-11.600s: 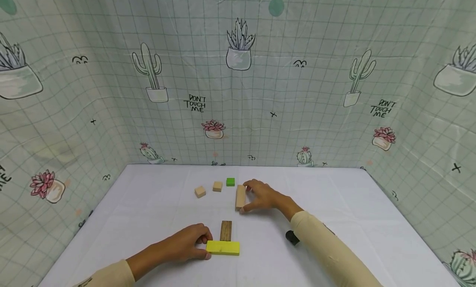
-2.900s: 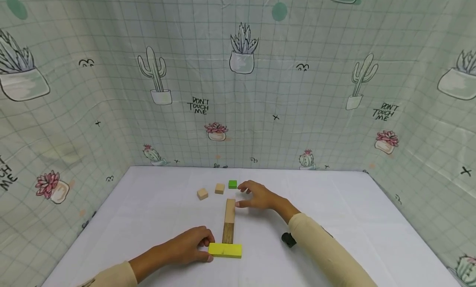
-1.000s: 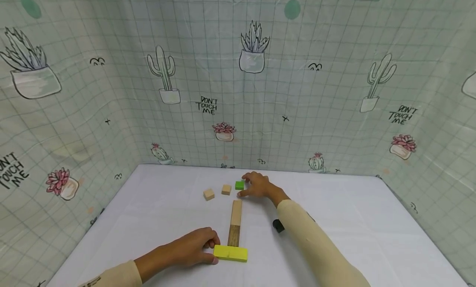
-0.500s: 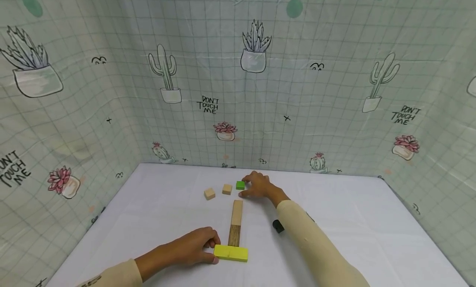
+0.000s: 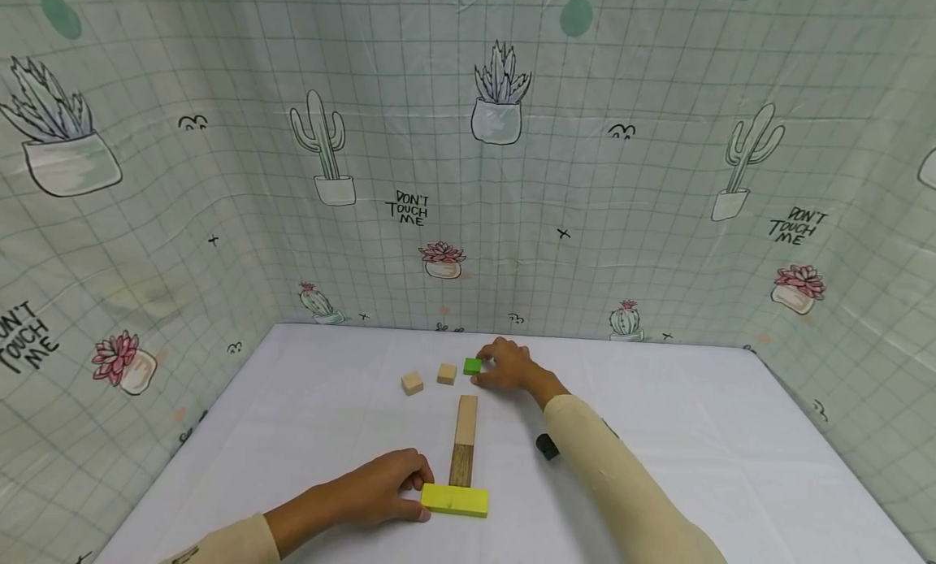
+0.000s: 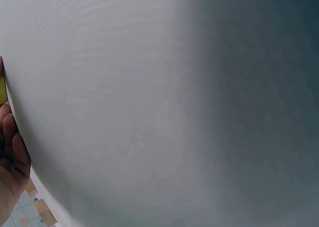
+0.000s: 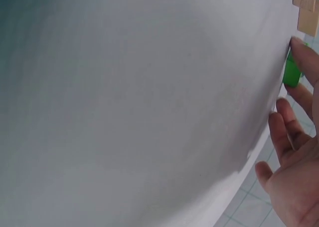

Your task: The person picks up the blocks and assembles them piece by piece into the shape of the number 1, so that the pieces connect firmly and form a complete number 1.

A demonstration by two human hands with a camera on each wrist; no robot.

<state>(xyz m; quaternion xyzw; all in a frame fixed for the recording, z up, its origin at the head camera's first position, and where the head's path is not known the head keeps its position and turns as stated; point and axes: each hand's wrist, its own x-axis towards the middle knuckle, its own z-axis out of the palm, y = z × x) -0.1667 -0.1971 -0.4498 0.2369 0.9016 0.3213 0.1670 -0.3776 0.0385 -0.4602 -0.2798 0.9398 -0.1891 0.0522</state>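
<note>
My left hand (image 5: pixel 383 487) is at the left end of a yellow wooden block (image 5: pixel 455 500), pinching it between thumb and fingers. Against the yellow block's far side stands a dark-grained wooden block (image 5: pixel 461 465), and a pale wooden block (image 5: pixel 466 419) continues the line away from me. Farther back, my right hand (image 5: pixel 509 365) has thumb and index finger on opposite sides of a small green block (image 5: pixel 472 366). In the right wrist view the green block (image 7: pixel 292 72) sits between the thumb and index finger, other fingers spread loosely.
Two small pale wooden blocks, a nearer one (image 5: pixel 413 383) and a farther one (image 5: pixel 447 374), lie left of the green block. A black object (image 5: pixel 547 446) sits beside the right sleeve. A patterned cloth (image 5: pixel 556 182) walls the white table (image 5: pixel 307 418) at back and sides.
The pale long block has moved from the right into line with the dark one. My right hand has left it, gone back to the green block and closed thumb and finger on it.
</note>
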